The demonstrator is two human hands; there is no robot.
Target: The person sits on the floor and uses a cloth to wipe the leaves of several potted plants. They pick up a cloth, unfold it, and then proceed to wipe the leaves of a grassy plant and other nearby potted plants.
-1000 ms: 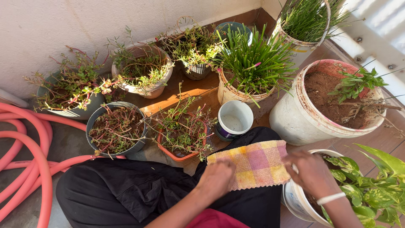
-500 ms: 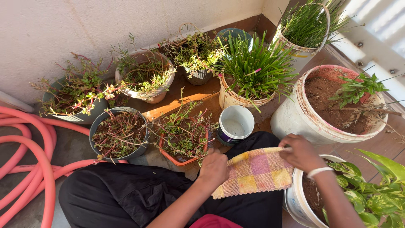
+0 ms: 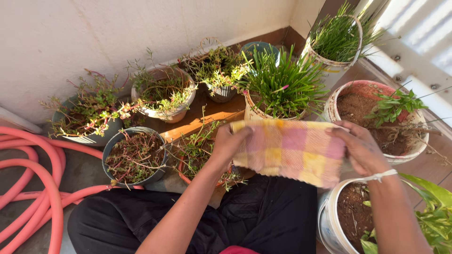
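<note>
A yellow and pink checked cloth [image 3: 292,149] is stretched between my two hands, lifted above my lap. My left hand [image 3: 228,142] grips its left edge and my right hand [image 3: 361,149] grips its right edge. My right wrist wears a white band. The cloth hangs in front of a grassy plant pot [image 3: 278,89] and hides the small white cup seen earlier. My black-clothed legs [image 3: 197,216] lie below it.
Several potted plants stand along the white wall: a dark pot [image 3: 134,157], an orange pot [image 3: 188,169], a big white bucket of soil [image 3: 376,122] and a leafy pot [image 3: 348,221] at lower right. A pink hose [image 3: 33,183] coils at left.
Both hands have raised the cloth from my lap and spread it out in the air; it now covers the white cup. The view has shifted slightly downward.
</note>
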